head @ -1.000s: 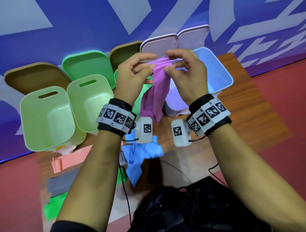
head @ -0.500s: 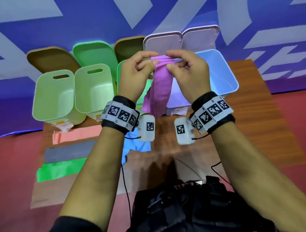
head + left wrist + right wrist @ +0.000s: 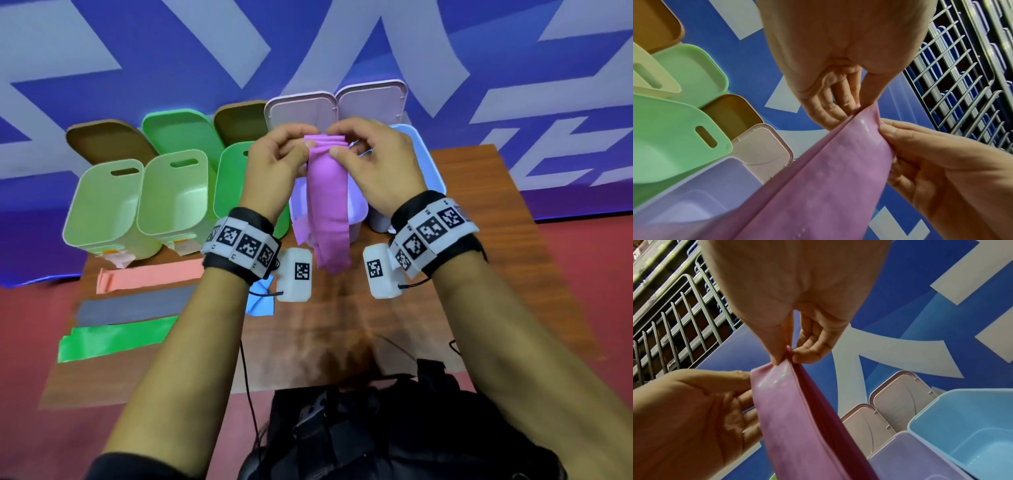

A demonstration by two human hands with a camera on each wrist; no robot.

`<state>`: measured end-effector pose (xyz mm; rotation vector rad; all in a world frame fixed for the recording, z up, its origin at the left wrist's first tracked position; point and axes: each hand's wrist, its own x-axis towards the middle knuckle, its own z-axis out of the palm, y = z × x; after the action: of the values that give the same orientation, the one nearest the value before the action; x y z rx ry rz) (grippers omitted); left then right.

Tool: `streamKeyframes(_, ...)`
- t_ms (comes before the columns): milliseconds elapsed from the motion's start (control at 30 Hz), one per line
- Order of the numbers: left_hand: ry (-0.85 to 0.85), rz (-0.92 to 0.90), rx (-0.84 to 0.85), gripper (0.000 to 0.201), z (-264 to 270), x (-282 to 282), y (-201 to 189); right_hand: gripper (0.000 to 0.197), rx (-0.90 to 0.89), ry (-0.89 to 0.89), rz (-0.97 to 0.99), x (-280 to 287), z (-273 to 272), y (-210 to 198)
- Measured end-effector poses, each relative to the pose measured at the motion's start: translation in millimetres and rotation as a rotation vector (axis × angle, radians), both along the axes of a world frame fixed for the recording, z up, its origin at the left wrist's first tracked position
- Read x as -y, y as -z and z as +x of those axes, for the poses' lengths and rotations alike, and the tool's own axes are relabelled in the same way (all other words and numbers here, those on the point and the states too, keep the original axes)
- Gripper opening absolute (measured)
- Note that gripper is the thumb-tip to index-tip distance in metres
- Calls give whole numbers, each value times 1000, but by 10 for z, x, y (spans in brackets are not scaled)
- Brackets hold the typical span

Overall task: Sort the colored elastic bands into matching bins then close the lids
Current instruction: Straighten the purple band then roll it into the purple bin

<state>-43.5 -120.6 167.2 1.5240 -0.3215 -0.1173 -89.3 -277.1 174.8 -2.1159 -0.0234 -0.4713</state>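
1. Purple band (image 3: 328, 202) hangs folded in several layers from both my hands, directly above the lilac bin (image 3: 358, 214).
2. My left hand (image 3: 274, 164) pinches the top fold's left edge between thumb and fingertips; my right hand (image 3: 376, 164) pinches its right edge the same way.
3. Step in hand, as I judge it: gathering this band compactly before dropping it in.
4. Next I would lower it into the lilac bin and let go with both hands, keeping the dangling tails inside the rim.
5. Left of the lilac bin, on the table (image 3: 342, 335), the pink band (image 3: 150, 275), grey band (image 3: 137, 306) and green band (image 3: 116, 337) wait unsorted; every lid stands open.
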Motion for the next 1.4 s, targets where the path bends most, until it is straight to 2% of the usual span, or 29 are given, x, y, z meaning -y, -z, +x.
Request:
streamKeyframes(100,38,4,-24,21,86,-42,-22,17,-17,15,-5,-55,44,-37)
streamKeyframes(200,90,16,-18,21,214,-109,-27,15,-46,46,78,-173,106,-60)
streamKeyframes(433,153,-58,9,27,483,-214,-90,29,-72,17,116,-298,270,-209)
streamKeyframes(567,164,-78,-116,24,501,-241,-62,27,-40,76,126,-339,317,-203)
streamKeyframes(800,188,14,-120,45,406,-154,124,23,1,33,104,-276,300,-337)
streamKeyframes(967,198,5,-113,49,238,-97,97,23,26,51,155,-241,263,-432)
streamKeyframes(1133,335,31,-74,62,125,-87,154,21,55,61,184,-225,206,-485)
streamKeyframes(1233,337,147,-38,71,72,-52,177,21,52,87,177,-226,203,-514)
streamKeyframes(1333,320,211,-25,70,65,-28,207,22,58,91,155,-246,183,-523)
streamKeyframes(1400,311,219,-22,60,73,-28,224,21,62,104,125,-250,158,-512)
